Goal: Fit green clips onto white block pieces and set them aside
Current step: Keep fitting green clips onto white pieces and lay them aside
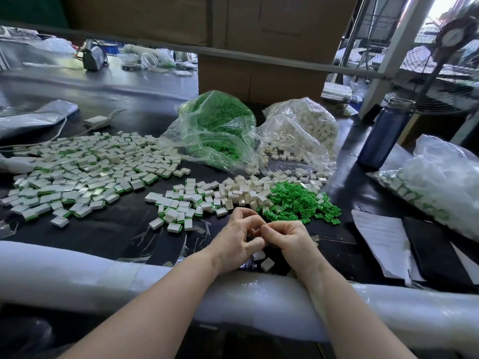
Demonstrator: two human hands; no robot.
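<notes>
The left hand (239, 235) and the right hand (290, 240) are brought together just above the near edge of the black table (103, 229), fingertips touching, all fingers curled inward. A small white piece is glimpsed between the fingers, but what exactly is pinched cannot be told, since the fingers hide it. Two loose white blocks (263, 260) are seen on the table directly beneath the hands. The pile of loose green clips (300, 200) is spread just beyond the right hand, and the heap of bare white blocks (241, 191) lies just beyond the left, touching the clips. Finished pieces with green edges (77, 172) are scattered well off to the left. The bag of clips (215, 128) and the bag of blocks (303, 128) are set farther back.
</notes>
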